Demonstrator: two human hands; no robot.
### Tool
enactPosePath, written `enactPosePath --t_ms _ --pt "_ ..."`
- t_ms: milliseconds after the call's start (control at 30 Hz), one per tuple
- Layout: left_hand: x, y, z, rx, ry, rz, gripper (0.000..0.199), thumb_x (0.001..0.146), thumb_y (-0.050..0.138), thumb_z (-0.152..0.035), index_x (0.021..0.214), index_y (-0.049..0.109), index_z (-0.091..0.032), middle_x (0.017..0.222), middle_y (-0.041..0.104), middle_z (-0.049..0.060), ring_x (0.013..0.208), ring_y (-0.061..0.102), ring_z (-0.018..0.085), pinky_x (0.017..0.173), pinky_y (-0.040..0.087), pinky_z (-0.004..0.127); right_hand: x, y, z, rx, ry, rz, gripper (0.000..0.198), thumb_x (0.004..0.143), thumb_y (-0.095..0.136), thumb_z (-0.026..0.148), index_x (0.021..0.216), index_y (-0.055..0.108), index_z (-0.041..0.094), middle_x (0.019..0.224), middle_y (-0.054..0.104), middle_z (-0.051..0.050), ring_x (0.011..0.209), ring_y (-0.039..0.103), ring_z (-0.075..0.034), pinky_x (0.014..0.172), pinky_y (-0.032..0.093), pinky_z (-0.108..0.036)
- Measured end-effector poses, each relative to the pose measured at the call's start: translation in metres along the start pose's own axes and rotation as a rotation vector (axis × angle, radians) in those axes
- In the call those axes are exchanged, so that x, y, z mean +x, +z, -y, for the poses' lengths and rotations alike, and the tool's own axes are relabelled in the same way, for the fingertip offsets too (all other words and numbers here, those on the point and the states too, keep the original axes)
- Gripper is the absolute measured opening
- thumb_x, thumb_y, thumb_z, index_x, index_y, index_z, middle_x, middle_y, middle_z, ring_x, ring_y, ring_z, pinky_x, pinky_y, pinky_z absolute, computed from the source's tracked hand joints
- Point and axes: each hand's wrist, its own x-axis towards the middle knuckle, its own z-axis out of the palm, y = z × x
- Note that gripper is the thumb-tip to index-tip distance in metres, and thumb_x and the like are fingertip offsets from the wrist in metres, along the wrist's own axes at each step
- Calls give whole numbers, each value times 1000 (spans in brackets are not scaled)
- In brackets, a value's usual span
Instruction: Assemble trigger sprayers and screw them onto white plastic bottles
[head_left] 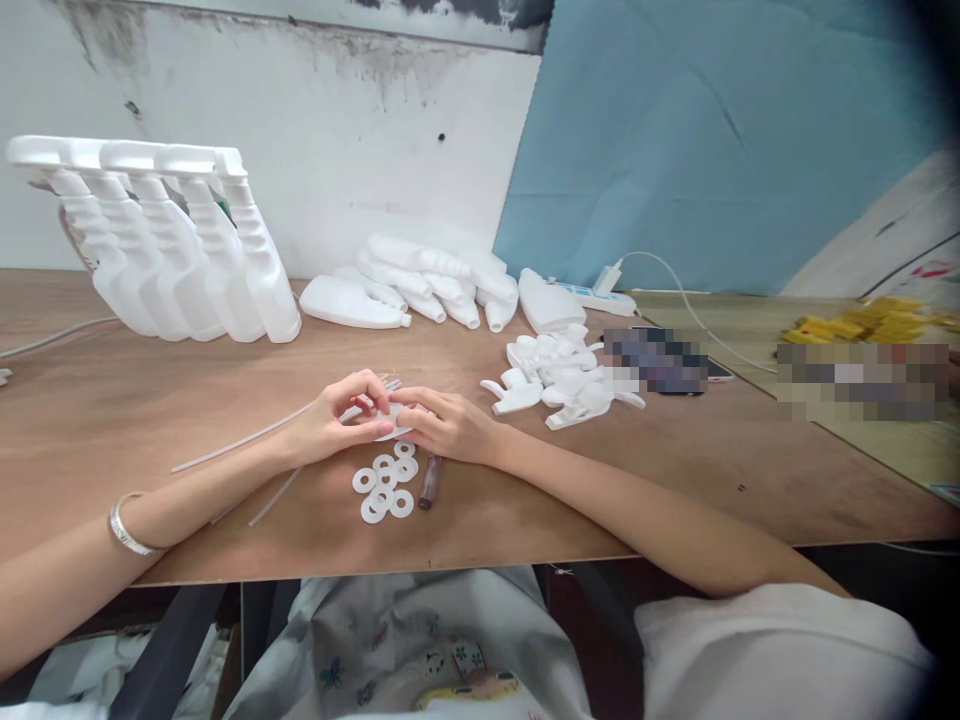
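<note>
printed cloth (394, 640) fronts a white piece (392, 415) held crosswise.

Here's the brown wood-topped table (510, 520), and it's busy! Far left, a tight row of white plastic spray bottles (262, 270) stands up; back centre, white bare-necked plastic bottles (352, 303) lie heaped. Just beside them, a white power strip (615, 300); in front, a loose pile of white plastic trigger heads (517, 398), a dark flat slab (660, 360), blurred, at its right. Near the front edge: flat white rings (393, 510), overlapping, a slim dark translucent rod (430, 483) alongside, thin pale plastic strips (240, 438) to their left.
</note>
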Motion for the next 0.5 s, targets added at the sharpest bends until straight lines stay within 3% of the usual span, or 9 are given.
enactPosePath --t_ms 233,500 --pt "-1 -3 0 550 327 7 13 77 58 -27 82 54 -16 85 54 5 74 52 13 68 43 26 0 -2 1 18 16 14 8 86 49 19 92 53 16 103 59 -8 95 58 -14 76 52 -23" --pt "-1 -4 4 748 473 -66 14 77 58 -31 78 57 -17 80 58 5 69 53 13 65 41 26 0 -1 1 22 18 -1 12 85 51 19 95 55 15 102 59 -9 95 58 -14 77 52 -24"
